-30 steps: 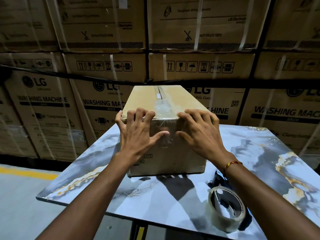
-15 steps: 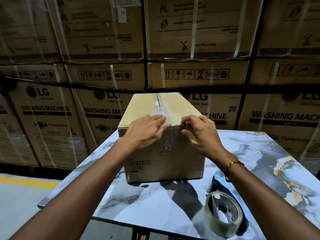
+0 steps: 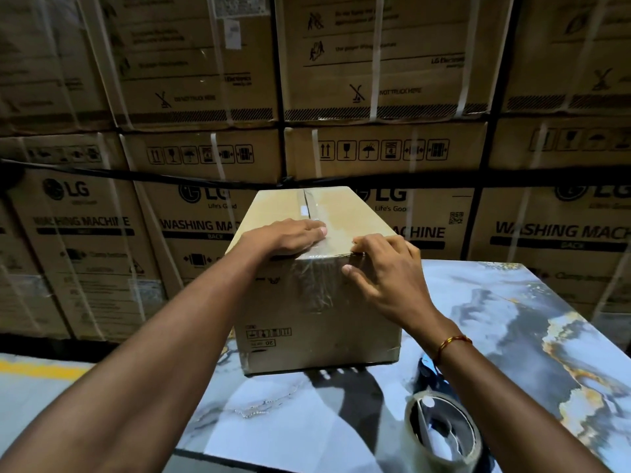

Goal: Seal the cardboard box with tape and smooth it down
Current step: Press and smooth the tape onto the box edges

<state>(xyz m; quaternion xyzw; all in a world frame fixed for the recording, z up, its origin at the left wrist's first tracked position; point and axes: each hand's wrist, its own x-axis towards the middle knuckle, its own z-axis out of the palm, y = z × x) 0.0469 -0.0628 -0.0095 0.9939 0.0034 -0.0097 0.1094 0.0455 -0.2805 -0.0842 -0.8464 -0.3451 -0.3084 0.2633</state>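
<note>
Hands [image 3: 341, 254] now atop box [image 3: 317, 302].

The left hand [image 3: 286, 238], which a second earlier was spread over the near face of the cardboard box [image 3: 317, 285], had climbed to lie flat on its top, fingertips on the clear tape [image 3: 316, 278]. The right hand [image 3: 386, 268] had shifted too, fingers hooked over the top edge, thumb pressed beside the tape.

wall: stacked washing-machine cartons [image 3: 392, 97] | table: marbled top [image 3: 512, 319] | floor: grey, yellow stripe [image 3: 41, 370] | light: dim
</note>
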